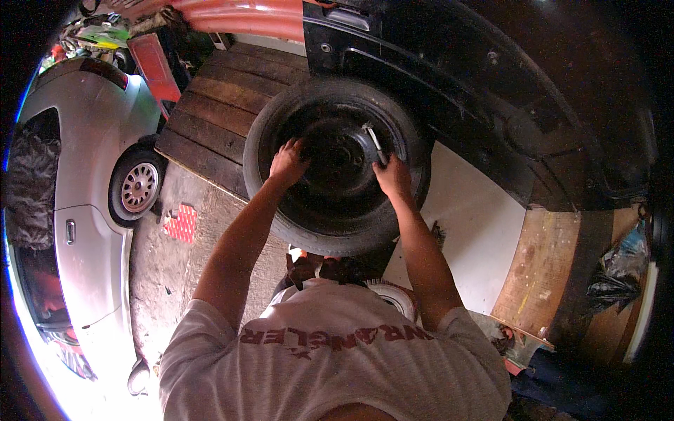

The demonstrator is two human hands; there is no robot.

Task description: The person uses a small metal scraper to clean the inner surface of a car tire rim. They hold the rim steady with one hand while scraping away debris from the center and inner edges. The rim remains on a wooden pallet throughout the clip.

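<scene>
A black tyre (263, 133) on a dark steel rim (337, 205) lies in front of me, its open face toward me. My left hand (287, 164) rests at the left inner side of the rim, fingers apart and reaching over the dark metal. Over on the right side, my right hand (393, 177) is closed round the dark grip of a hand tool (373, 135) with a shiny silver shaft. The tool's small head points up and away over the rim; its exact kind is too small to make out. Deep shadow hides the detail at the wheel's centre.
Wooden planks (217, 105) lie behind the tyre at left. A silver car (91, 168) stands on the left, and a black vehicle panel (449, 84) rises at the far right. A white board (470, 224) lies right of the tyre; a red-and-white patterned piece (181, 223) is on the floor.
</scene>
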